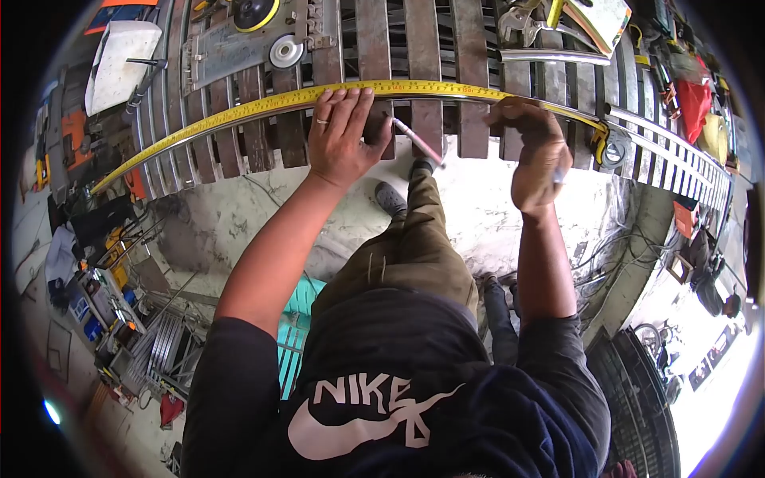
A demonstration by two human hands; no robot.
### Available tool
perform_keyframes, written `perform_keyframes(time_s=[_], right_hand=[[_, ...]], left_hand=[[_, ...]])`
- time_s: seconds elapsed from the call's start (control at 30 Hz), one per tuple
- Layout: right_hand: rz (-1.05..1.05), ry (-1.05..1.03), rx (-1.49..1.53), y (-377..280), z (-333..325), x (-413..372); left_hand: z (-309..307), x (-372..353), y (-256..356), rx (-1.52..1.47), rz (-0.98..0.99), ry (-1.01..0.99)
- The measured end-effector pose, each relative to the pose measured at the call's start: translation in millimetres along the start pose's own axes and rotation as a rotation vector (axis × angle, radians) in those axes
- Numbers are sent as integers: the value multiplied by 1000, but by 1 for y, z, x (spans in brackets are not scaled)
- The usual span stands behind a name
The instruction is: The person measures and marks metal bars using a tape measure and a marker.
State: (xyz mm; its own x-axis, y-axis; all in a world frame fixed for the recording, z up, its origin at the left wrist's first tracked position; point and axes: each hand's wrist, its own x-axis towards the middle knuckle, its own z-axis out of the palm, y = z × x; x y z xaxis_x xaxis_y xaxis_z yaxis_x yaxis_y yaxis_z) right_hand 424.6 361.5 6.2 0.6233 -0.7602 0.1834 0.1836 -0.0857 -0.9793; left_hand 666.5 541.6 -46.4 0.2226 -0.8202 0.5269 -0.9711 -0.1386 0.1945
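A yellow tape measure [279,102] is stretched out across the slatted metal bench [422,48], along a thin metal bar. Its case [612,151] rests at the right end. My left hand [343,135] lies with its fingertips on the tape, fingers spread, a ring on one of them. Beside its thumb a slim white and pink marker [418,143] slants out past the bench's front edge. My right hand [538,151] is raised over the front edge near the tape, blurred by motion; its fingers are curled and what they hold, if anything, is unclear.
A grinding disc [287,51] and a flat metal plate [227,60] lie behind the tape. Clamps and pliers [522,28] are at the back right, a white container [123,64] at the back left. Loose cables [629,247] trail on the floor. Another person's leg [500,319] shows below.
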Motion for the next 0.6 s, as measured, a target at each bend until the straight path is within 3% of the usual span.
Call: perform_keyframes(time_s=[0.07,0.1,0.2,0.27,0.4,0.47,0.5,0.6], right_hand=[[-336,-21,-633,18,11,-1],[-337,-27,-849,27,30,-13],[-569,-555,-1150,65,66,-37],[-504,-559,-1242,62,69,-30],[-443,-479,-1170,62,68,-28],[-344,-419,-900,53,55,-22],[-375,-300,-762,56,49,-19],[-455,21,-791,45,30,-30]], left_hand=[[0,1,1,9,-4,5],[0,1,3,20,-11,3],[0,1,2,23,-16,-3],[2,-1,-1,8,-13,-5],[5,-3,-1,39,-6,22],[6,-4,0,37,-20,36],[6,-5,1,42,-25,38],[3,-5,-1,63,-18,37]])
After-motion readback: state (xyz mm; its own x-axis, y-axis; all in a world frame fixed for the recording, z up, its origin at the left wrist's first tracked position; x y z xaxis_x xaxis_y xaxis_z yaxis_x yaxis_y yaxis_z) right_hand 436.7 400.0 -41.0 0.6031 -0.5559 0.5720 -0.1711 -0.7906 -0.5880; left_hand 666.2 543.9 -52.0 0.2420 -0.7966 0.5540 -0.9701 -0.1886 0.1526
